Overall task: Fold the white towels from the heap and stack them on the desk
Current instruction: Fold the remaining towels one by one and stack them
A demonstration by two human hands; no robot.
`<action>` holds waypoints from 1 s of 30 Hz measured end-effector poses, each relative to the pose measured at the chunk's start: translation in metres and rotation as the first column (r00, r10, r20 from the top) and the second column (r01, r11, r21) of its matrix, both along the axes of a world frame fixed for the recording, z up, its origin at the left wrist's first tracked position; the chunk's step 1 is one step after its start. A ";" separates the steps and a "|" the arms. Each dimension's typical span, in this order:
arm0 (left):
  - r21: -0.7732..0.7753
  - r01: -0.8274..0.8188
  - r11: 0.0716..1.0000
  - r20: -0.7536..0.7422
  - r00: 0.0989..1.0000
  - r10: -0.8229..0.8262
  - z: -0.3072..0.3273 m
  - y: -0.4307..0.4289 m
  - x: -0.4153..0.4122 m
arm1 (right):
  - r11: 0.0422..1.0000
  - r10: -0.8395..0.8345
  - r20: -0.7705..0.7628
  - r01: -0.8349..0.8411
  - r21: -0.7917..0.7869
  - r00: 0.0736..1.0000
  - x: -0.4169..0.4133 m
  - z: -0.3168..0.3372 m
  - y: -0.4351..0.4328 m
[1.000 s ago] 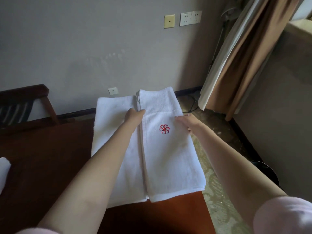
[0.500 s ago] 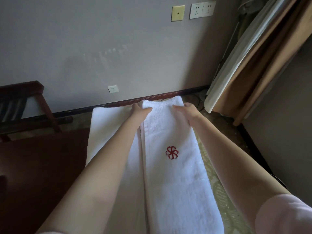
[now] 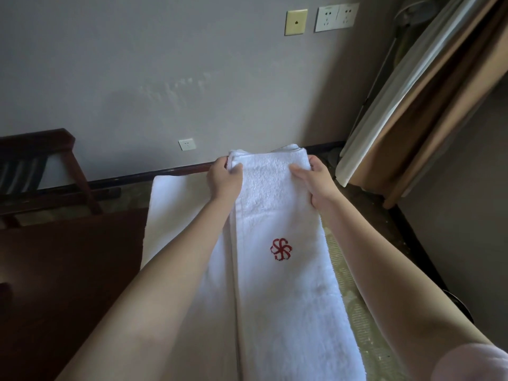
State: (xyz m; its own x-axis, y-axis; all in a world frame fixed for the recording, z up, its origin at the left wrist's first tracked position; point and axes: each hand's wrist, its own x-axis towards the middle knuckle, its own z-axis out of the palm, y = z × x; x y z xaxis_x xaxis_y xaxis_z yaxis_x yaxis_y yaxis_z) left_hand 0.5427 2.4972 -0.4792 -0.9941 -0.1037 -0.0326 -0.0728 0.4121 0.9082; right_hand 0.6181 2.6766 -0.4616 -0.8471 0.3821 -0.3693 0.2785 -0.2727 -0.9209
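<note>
A long white towel with a red flower emblem lies lengthwise over the right end of the dark wooden desk, folded into a narrow strip. My left hand grips the far left corner of the strip, thumb on top. At the far right corner my right hand grips it the same way. That far end is lifted a little off the surface. Under my left forearm a flatter white layer spreads to the left; whether it is the same towel I cannot tell.
A dark wooden rack with striped straps stands at the left by the wall. Brown and white curtains hang at the right. Patterned floor shows past the desk's right edge. Wall sockets sit high on the grey wall.
Both hands slid from the middle of the towel to its far end and took hold of the two far corners, raising that end slightly. The view tilted forward.
</note>
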 end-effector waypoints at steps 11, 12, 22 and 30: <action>-0.391 0.098 0.915 0.139 0.989 -0.047 -0.013 0.004 -0.018 | 0.639 -0.027 0.346 -0.250 0.728 0.938 -0.026 -0.044 -0.005; -0.465 0.107 0.879 0.131 0.990 -0.051 -0.012 0.005 -0.018 | 0.523 -0.039 0.330 -0.262 0.811 0.943 -0.024 -0.046 -0.007; -0.825 0.274 0.494 -0.004 0.872 -0.490 -0.025 -0.009 0.074 | 0.237 -0.006 0.235 -0.227 0.945 0.972 0.041 -0.050 -0.033; -0.845 0.461 0.272 0.229 0.771 -0.595 -0.034 -0.044 0.173 | 0.083 0.317 0.263 -0.303 0.949 0.911 0.155 -0.051 -0.062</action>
State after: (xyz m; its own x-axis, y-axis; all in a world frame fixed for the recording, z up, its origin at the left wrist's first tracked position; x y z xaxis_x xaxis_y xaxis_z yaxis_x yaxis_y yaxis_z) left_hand 0.7155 2.4535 -0.5132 -0.8282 0.5384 -0.1558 0.5336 0.8424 0.0745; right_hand 0.7735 2.6145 -0.5131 -0.9908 0.1117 0.0765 0.0790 0.9358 -0.3436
